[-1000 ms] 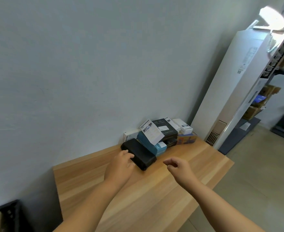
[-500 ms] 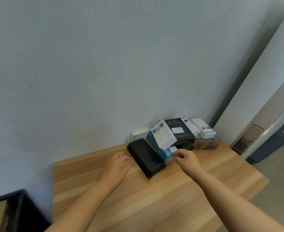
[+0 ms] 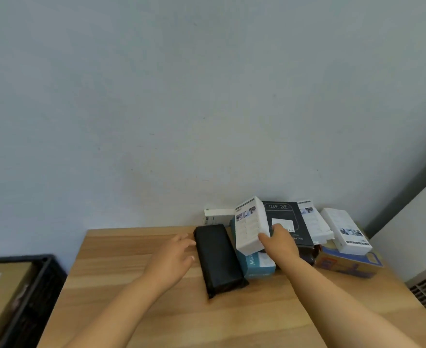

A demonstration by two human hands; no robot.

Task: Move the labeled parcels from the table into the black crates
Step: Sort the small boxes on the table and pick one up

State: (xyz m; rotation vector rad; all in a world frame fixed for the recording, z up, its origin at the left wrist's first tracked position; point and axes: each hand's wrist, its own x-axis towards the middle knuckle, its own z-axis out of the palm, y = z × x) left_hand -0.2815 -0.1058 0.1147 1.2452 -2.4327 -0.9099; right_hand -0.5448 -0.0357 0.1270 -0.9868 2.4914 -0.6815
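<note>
Parcels heaped against the wall at frame centre-right on the table (image 3: 136, 277): white carton (image 3: 251, 226) pinched by the right hand (image 3: 279, 243) for lifting; black parcel (image 3: 218, 259) flanked by the slack-fingered, empty left hand (image 3: 173, 258); black crate (image 3: 35, 292) lower left.

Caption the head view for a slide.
Right hand grips a white box from the parcel pile; left hand rests beside a black parcel.

"Ma", partly hidden, on the teal box (image 3: 257, 265)
</note>
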